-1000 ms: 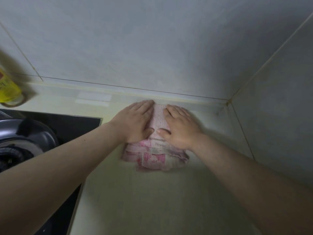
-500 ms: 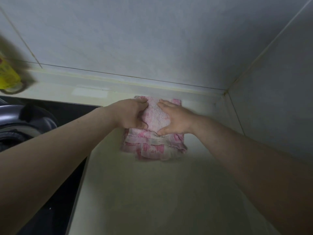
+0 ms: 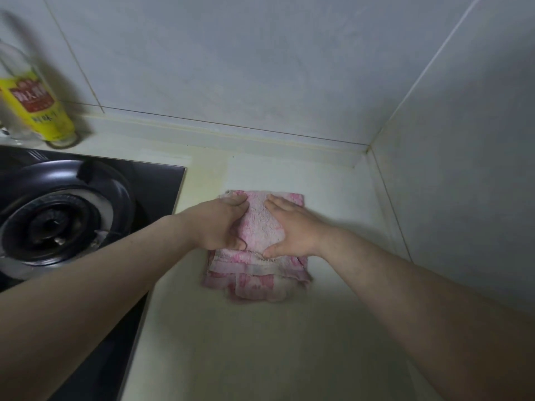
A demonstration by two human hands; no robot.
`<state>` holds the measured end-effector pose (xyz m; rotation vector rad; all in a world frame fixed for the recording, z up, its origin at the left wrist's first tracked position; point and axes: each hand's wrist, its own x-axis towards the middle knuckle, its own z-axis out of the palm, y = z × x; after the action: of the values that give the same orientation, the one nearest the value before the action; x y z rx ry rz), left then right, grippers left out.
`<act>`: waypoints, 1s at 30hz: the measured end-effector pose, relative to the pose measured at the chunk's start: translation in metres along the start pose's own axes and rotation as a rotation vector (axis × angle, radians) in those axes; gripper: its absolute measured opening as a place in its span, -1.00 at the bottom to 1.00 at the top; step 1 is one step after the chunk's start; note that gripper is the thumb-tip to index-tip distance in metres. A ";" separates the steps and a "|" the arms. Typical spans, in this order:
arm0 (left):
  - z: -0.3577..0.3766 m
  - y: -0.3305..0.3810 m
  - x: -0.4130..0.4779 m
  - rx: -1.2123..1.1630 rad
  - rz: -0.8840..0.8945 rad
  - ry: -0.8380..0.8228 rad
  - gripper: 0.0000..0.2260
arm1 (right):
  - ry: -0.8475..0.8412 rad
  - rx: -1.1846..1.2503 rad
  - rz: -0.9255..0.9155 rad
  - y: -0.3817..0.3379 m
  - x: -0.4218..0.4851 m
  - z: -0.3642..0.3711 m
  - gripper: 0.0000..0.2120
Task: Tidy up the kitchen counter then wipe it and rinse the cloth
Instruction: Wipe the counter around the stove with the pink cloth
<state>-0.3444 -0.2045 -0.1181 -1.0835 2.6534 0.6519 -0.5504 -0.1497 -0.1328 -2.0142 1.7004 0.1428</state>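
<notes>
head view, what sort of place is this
Most likely a home kitchen: a gas burner in a black hob beside a pale counter, a yellow-labelled bottle by the tiled wall, and a pink cloth under the left hand and right hand.

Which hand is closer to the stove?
Left. The left hand rests on the cloth's left side, the side facing the stove. The right hand rests on the cloth's right side, farther away.

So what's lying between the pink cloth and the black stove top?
Nothing but a bare strip of pale counter, seen in the head view; the left forearm crosses above its near end.
</notes>
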 end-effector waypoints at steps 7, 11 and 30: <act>0.023 0.024 -0.036 -0.016 -0.021 0.007 -0.09 | -0.012 0.003 -0.015 -0.014 -0.040 0.020 0.13; 0.033 0.038 -0.055 -0.025 -0.029 0.004 -0.10 | -0.020 -0.005 -0.010 -0.021 -0.061 0.031 0.13; 0.088 0.095 -0.134 -0.036 -0.026 0.039 -0.08 | -0.055 -0.038 -0.035 -0.047 -0.154 0.079 0.12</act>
<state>-0.3144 -0.0200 -0.1191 -1.1499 2.6656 0.6827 -0.5209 0.0271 -0.1281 -2.0477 1.6391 0.2173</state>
